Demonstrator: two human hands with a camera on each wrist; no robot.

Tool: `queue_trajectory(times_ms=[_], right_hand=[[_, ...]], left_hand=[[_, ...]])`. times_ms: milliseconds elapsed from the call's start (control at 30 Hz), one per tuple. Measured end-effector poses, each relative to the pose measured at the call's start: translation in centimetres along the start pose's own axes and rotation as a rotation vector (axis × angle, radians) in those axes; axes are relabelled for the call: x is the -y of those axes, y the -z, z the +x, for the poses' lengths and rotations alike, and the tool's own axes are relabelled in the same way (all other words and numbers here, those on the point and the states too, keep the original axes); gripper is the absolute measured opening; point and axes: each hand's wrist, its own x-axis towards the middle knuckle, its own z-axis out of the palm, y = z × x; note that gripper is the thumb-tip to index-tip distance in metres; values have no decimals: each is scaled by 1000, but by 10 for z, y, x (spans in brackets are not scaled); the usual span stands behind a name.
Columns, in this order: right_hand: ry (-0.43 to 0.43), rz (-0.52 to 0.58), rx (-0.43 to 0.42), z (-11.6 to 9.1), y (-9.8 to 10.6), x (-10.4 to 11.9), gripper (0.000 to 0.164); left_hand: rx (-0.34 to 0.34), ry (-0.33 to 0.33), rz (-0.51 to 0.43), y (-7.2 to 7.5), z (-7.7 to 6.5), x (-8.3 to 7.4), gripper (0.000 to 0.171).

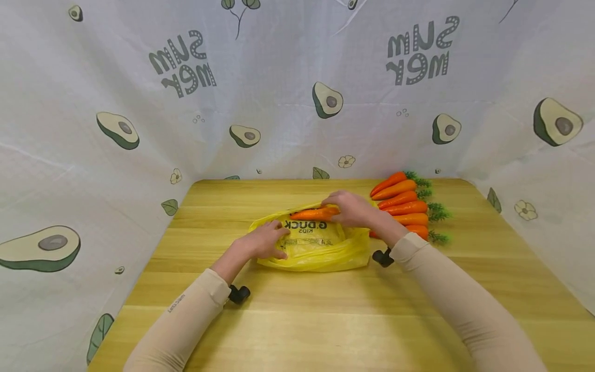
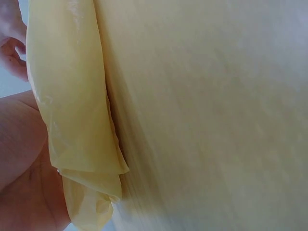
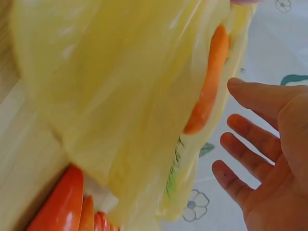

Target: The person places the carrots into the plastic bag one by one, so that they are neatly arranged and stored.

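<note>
A: Where's the carrot [image 1: 309,214] lying?
B: In the mouth of the yellow bag [image 1: 321,261], just left of the right hand [image 1: 355,209]; its long axis runs left to right, with the thin tip towards the left hand [image 1: 264,240].
A: So the right hand is nearer?
B: Yes; the thick end sits right by it (the head view overlaps the two, but the right wrist view shows a gap); its fingers are spread and loose, with nothing in them.
A: And the left?
B: At the left side of the bag's mouth, touching the plastic; thumb and fingers stand well apart, gripping nothing that shows; the carrot lies to its right, past the fingertips.
A: The other carrots [image 1: 409,207]?
B: In a row on the table [image 1: 302,330], to the right of the bag.
</note>
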Motion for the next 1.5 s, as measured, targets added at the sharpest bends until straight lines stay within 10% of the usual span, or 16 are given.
queue_trajectory(times_ms=[1500], right_hand=[[-83,41,-33,-120,39,-51,53]], left_hand=[[-15,-22,-26,1,-2,1,74]])
